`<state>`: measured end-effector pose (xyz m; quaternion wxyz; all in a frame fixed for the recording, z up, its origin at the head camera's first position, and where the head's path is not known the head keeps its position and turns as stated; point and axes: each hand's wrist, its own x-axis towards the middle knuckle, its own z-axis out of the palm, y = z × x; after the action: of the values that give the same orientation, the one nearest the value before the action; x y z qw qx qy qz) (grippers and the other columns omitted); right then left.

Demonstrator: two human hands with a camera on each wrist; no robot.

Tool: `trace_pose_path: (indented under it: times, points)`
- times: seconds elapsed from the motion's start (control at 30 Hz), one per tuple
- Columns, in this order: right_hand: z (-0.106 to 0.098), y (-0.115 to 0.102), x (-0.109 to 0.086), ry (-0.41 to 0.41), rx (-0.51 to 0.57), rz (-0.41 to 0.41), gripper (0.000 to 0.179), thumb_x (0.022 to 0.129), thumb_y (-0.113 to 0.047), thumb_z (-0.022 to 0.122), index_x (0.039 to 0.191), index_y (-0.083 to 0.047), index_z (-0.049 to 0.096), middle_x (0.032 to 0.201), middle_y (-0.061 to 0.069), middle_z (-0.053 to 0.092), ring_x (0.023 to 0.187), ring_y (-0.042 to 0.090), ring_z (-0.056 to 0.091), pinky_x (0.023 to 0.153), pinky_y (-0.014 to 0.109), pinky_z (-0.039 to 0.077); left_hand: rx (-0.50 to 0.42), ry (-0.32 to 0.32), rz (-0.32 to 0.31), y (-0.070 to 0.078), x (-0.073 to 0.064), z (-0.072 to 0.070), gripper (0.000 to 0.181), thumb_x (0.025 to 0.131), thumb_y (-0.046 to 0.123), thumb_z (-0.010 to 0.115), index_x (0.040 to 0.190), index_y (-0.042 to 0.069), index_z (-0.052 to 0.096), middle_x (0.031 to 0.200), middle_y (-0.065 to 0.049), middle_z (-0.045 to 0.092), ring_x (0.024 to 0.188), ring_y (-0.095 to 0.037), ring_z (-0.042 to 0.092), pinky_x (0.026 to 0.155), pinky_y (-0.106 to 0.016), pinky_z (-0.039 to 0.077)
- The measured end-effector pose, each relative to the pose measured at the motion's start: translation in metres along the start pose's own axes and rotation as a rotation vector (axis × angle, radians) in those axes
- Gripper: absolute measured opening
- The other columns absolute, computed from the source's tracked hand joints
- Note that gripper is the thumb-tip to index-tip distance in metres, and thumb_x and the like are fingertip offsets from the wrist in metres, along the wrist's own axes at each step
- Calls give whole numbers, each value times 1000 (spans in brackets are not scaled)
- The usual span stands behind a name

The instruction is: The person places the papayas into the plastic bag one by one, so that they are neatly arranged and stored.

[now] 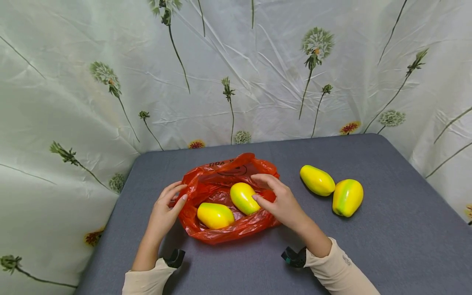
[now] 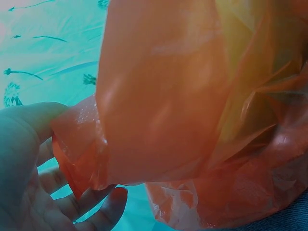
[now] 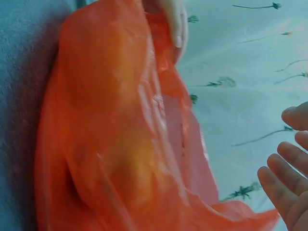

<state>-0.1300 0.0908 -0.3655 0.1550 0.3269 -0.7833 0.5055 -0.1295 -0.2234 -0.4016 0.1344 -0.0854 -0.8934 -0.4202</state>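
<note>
A red plastic bag [image 1: 228, 237] lies with its mouth wide on the grey table. Inside it are two glossy yellow oblong fruits, the front-left one [image 1: 215, 216] and the back-right one [image 1: 244, 198]. At the bag's left rim, my left hand [image 1: 164, 208] holds the edge, thumb and curved fingers on either side of the plastic [image 2: 77, 144]. My right hand [image 1: 282, 201] hovers over the bag's right side with spread fingers, its thumb close to the back-right fruit. The right wrist view shows those fingers [image 3: 288, 178] apart from the plastic and holding nothing.
Right of the bag, two more yellow fruits sit together on the table: a long one [image 1: 318, 180] and a rounder, green-streaked one [image 1: 348, 198]. A pale curtain printed with dandelions [image 1: 269, 73] hangs behind the grey table [image 1: 398, 246].
</note>
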Motion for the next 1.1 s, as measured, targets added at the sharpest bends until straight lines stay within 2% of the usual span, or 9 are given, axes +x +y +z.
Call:
trace_pose_path:
  times: [0.17, 0.23, 0.4, 0.53, 0.63, 0.83, 0.93, 1.1]
  points:
    - [-16, -2, -4, 57, -23, -26, 48, 72, 10, 69, 116, 4, 51, 112, 14, 55, 100, 23, 53, 83, 34, 45, 6, 0, -2, 0, 0, 0, 33, 89, 21, 58, 118, 7, 58, 129, -9, 44, 90, -23, 53, 78, -41, 47]
    - [-22, 10, -8, 78, -25, -34, 50, 72, 10, 69, 118, 3, 50, 113, 13, 54, 101, 25, 53, 85, 30, 44, 11, -2, -7, -1, -1, 0, 34, 88, 22, 58, 119, 8, 57, 130, -7, 44, 90, -22, 53, 78, -39, 47]
    - [-42, 24, -16, 145, -65, -28, 53, 68, 15, 69, 117, 5, 50, 112, 17, 55, 101, 28, 54, 88, 22, 41, 24, -2, -5, -1, -1, 0, 34, 88, 24, 58, 119, 9, 57, 130, -6, 44, 91, -21, 53, 78, -37, 47]
    - [-57, 35, -21, 217, -152, 7, 53, 67, 14, 70, 116, 5, 52, 110, 17, 57, 98, 27, 55, 87, 18, 40, 26, -1, -5, -1, -1, 1, 33, 88, 23, 58, 119, 10, 57, 130, -6, 44, 91, -21, 53, 78, -38, 47]
    - [-67, 43, -24, 252, -215, 81, 51, 70, 10, 71, 117, 3, 52, 110, 14, 57, 99, 26, 55, 87, 16, 38, 25, -1, -4, -1, -1, 1, 33, 88, 23, 58, 119, 10, 58, 130, -6, 44, 92, -21, 53, 78, -38, 47]
    - [-83, 62, -29, 243, -287, 263, 48, 77, -2, 69, 120, 1, 49, 115, 14, 54, 104, 28, 50, 88, 39, 40, 22, 1, 2, -1, -1, 1, 33, 88, 24, 58, 119, 10, 58, 130, -6, 44, 92, -21, 53, 77, -36, 47]
    - [-89, 73, -32, 226, -301, 312, 48, 78, -2, 68, 121, 4, 47, 115, 19, 52, 106, 33, 47, 88, 48, 37, 23, 3, 4, -1, -1, 1, 33, 88, 23, 58, 119, 9, 58, 130, -6, 44, 92, -21, 53, 77, -33, 47]
    - [-94, 88, -37, 194, -347, 360, 49, 79, -5, 68, 121, 5, 46, 117, 22, 49, 109, 38, 43, 89, 52, 34, 23, 2, 2, -2, -1, 1, 33, 88, 23, 58, 119, 9, 58, 130, -6, 44, 92, -22, 53, 77, -31, 46]
